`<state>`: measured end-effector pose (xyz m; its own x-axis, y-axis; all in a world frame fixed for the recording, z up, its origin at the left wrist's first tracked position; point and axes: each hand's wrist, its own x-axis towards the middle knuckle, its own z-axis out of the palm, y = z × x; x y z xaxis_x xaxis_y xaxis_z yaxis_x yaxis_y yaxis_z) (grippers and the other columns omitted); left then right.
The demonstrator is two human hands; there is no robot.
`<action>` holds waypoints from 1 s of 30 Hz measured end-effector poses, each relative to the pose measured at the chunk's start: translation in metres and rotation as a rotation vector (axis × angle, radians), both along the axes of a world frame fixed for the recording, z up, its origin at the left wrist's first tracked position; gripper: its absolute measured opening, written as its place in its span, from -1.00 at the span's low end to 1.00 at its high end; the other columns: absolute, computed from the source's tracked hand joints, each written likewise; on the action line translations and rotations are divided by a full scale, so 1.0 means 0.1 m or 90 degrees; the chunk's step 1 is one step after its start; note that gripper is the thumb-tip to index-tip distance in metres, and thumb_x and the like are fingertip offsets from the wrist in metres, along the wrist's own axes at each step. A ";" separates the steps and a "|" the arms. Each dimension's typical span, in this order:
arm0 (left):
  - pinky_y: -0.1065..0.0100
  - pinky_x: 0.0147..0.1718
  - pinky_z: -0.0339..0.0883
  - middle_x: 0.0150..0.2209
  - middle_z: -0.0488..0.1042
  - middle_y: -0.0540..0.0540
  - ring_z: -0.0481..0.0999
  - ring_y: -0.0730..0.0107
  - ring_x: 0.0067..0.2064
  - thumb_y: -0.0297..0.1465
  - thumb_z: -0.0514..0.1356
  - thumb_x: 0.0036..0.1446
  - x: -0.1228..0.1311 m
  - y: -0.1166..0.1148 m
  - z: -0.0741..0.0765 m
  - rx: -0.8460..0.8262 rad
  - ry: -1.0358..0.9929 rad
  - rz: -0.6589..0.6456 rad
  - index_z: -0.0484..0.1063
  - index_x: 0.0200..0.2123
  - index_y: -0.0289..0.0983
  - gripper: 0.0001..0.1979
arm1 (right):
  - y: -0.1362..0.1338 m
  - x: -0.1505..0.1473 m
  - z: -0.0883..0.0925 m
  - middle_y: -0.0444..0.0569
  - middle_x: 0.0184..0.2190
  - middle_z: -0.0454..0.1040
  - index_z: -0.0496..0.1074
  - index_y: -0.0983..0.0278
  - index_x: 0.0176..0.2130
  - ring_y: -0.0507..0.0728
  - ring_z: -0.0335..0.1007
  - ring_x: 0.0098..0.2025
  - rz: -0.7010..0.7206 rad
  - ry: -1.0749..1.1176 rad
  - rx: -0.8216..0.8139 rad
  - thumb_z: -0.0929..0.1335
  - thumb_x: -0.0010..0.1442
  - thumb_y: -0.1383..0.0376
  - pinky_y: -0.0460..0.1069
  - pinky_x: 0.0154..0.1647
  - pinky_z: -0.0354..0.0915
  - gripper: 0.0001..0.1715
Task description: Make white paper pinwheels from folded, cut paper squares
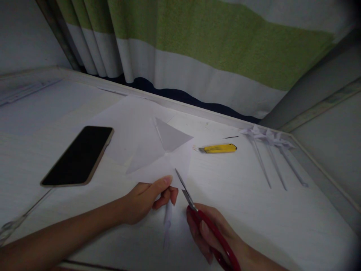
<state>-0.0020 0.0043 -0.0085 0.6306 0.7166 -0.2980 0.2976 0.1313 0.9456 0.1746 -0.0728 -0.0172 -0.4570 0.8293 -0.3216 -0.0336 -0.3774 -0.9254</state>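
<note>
My right hand grips a pair of red-handled scissors, whose blades stand slightly apart and point up and left. Just left of the blade tips is my left hand, thumb and fingers pinched together. A thin white paper roll extends from under these fingers toward me; the gripped end is hidden. Beyond the hands, folded paper triangles lie on white paper sheets.
A black-screened phone with a cable lies on the left. A yellow utility knife lies right of the paper. Several paper flowers on stems rest at the far right. A striped curtain hangs behind the table.
</note>
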 end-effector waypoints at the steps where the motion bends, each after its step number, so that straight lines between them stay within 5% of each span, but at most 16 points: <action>1: 0.51 -0.29 0.14 -0.67 0.16 0.05 0.25 0.45 -0.46 -0.24 -0.19 0.10 0.00 0.00 0.00 0.003 0.002 -0.002 0.05 -0.77 -0.24 -0.56 | 0.00 0.00 0.00 -0.29 -0.71 0.06 0.14 0.31 -0.50 -0.17 -0.09 -0.76 0.001 -0.002 0.000 0.22 -0.04 -0.12 -0.21 -0.80 -0.09 -0.47; 30: 0.46 -0.30 0.14 -0.67 0.12 0.06 0.21 0.44 -0.50 -0.25 -0.21 0.11 0.00 -0.02 0.02 -0.009 0.041 -0.020 0.06 -0.75 -0.24 -0.57 | 0.01 -0.01 -0.02 -0.29 -0.69 0.04 0.12 0.30 -0.50 -0.17 -0.10 -0.73 0.001 -0.002 -0.021 0.23 -0.03 -0.10 -0.20 -0.77 -0.10 -0.49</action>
<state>-0.0022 0.0023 -0.0062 0.6322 0.6923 -0.3480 0.3618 0.1334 0.9227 0.1737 -0.0720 -0.0188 -0.4577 0.8170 -0.3506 -0.0298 -0.4083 -0.9124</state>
